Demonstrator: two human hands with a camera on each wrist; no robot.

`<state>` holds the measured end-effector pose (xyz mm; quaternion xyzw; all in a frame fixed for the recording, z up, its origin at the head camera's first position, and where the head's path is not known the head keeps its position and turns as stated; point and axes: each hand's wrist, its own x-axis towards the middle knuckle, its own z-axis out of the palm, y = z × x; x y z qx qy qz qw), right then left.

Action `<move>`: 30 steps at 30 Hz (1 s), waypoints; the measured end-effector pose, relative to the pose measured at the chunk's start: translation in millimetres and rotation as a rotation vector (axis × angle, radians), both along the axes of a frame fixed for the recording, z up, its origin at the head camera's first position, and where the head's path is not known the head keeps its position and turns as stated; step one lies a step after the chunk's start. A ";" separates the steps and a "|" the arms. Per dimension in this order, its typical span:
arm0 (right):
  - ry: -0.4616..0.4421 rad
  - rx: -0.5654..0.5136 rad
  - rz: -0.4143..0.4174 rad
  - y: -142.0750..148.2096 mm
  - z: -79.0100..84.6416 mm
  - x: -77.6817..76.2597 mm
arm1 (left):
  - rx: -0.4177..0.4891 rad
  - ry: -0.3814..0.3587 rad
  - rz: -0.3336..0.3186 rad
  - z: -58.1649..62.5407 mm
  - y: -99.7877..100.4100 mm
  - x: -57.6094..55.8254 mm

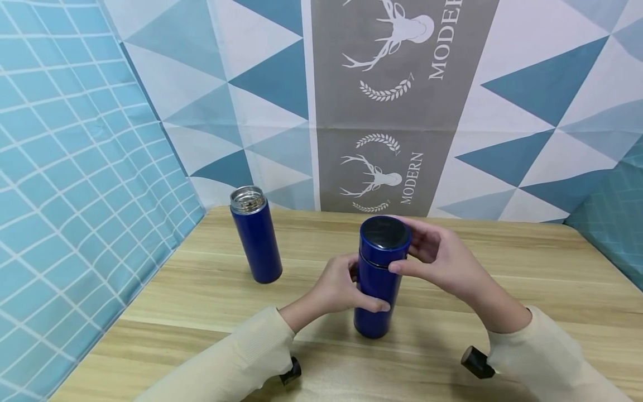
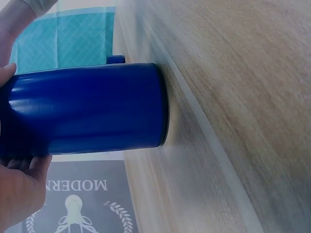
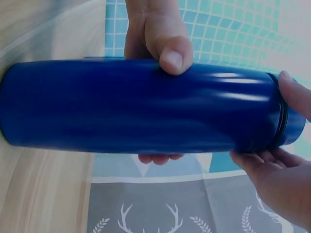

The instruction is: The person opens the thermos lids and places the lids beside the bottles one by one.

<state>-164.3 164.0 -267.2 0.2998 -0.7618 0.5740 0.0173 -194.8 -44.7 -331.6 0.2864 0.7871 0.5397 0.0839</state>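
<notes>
A blue thermos bottle (image 1: 374, 290) stands upright on the wooden table, a dark disc on top of its blue lid (image 1: 384, 237). My left hand (image 1: 337, 287) grips the body at mid-height, thumb across the near side. Higher up, my right hand (image 1: 447, 259) holds the lid with its thumb at the seam and its fingers round the far side. A dark ring shows between lid and body in the right wrist view, where the left thumb (image 3: 173, 60) also presses on the bottle. Left of both hands stands a second blue thermos bottle (image 1: 257, 243), its metal mouth uncovered.
Behind the held bottle, the left wrist view shows part of a small blue object (image 2: 115, 59) on the table (image 2: 233, 97). A patterned cloth (image 1: 271, 111) hangs along the table's back edge. Blue checked cloth (image 1: 60, 167) borders the left side.
</notes>
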 end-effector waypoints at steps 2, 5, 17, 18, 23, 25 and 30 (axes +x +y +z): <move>0.002 -0.011 0.038 2.4 -0.4 -2.4 | 0.000 0.001 -0.003 0.2 0.1 0.0; 0.002 -0.018 0.086 5.6 -0.4 -6.2 | 0.002 0.000 -0.004 0.1 0.1 0.2; 0.016 -0.037 0.295 16.1 -3.1 -29.1 | -0.004 -0.005 0.007 -0.9 1.0 1.0; 0.013 -0.045 0.317 16.9 -3.5 -30.9 | -0.005 -0.006 0.009 -0.9 1.1 1.2; -0.010 -0.072 0.412 19.3 -4.5 -37.9 | -0.006 -0.001 0.005 -0.9 1.4 1.0; -0.015 -0.074 0.438 19.7 -4.3 -39.9 | -0.006 0.001 0.001 -1.0 1.3 0.6; -0.022 -0.068 0.497 21.4 -4.1 -45.5 | -0.006 0.003 -0.002 -1.4 1.2 0.0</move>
